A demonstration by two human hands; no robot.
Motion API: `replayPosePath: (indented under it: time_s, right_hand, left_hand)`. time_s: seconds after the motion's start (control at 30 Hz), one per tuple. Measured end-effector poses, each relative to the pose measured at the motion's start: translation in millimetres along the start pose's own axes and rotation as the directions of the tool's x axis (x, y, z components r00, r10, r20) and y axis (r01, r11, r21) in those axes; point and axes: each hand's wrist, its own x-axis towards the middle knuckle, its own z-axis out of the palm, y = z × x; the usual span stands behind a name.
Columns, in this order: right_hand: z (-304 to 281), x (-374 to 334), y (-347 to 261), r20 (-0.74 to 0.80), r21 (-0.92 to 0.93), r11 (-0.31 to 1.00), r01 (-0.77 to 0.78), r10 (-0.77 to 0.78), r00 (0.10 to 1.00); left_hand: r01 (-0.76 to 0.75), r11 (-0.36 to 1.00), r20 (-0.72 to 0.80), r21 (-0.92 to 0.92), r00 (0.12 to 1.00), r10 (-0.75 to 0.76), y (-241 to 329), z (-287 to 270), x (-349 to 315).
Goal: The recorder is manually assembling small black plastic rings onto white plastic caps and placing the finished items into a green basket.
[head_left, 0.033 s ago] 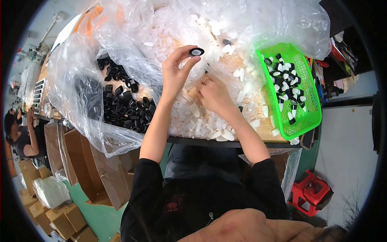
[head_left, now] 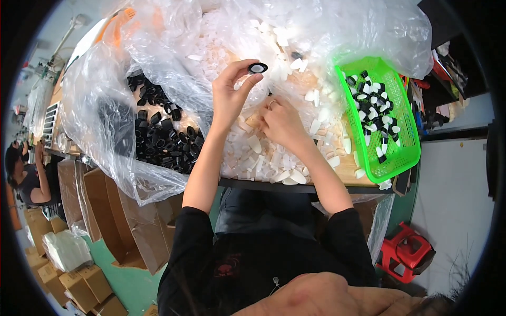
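Raised over the table, my left hand (head_left: 230,92) pinches a black oval cap (head_left: 258,68) between thumb and fingers. The cap's opening faces up and something white shows inside it. Lower and to the right, my right hand (head_left: 283,122) is down at the loose white plastic pieces (head_left: 263,166), its fingers curled together. Whatever those fingertips hold, if anything, is hidden. Many black caps (head_left: 161,145) lie in a heap within clear plastic to the left. At the right, a green basket (head_left: 410,134) holds black caps with white pieces fitted in them.
Crumpled clear plastic sheeting (head_left: 374,31) covers the back of the table and wraps the left heap. Below the table's left side stands an open cardboard box (head_left: 113,221). A red stool (head_left: 406,250) is on the floor at right. Another person (head_left: 34,184) sits far left.
My right hand has shifted very slightly to the right. The left hand and its black cap look almost unmoved.
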Motion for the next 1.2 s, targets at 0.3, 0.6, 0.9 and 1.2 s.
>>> replayPosePath:
  time_s: [0.3, 0.6, 0.9, 1.2]
  right_hand:
    - [25.5, 12.3, 0.5, -0.016, 0.046, 0.961, 0.272, -0.271, 0.962]
    - [-53.0, 4.4, 17.1, -0.305, 0.587, 0.799, 0.131, 0.069, 0.950]
    - [-60.9, 9.3, 22.2, -0.576, 0.551, 0.823, 0.135, 0.258, 0.776]
    - [-57.6, 11.1, 20.1, -0.574, 0.256, 0.957, 0.138, 0.035, 0.818]
  left_hand:
    - [-0.113, 0.984, 0.085, 0.141, 0.991, 0.101, 1.3, 6.5, -0.7]
    - [-0.155, 0.979, 0.014, 0.131, 0.988, 0.155, -2.2, 4.5, 0.0]
    - [-0.258, 0.930, 0.174, 0.262, 0.961, 0.217, 8.3, 14.4, -4.5]
    - [-0.247, 0.933, 0.175, 0.261, 0.963, 0.205, 9.3, 16.4, -7.5]
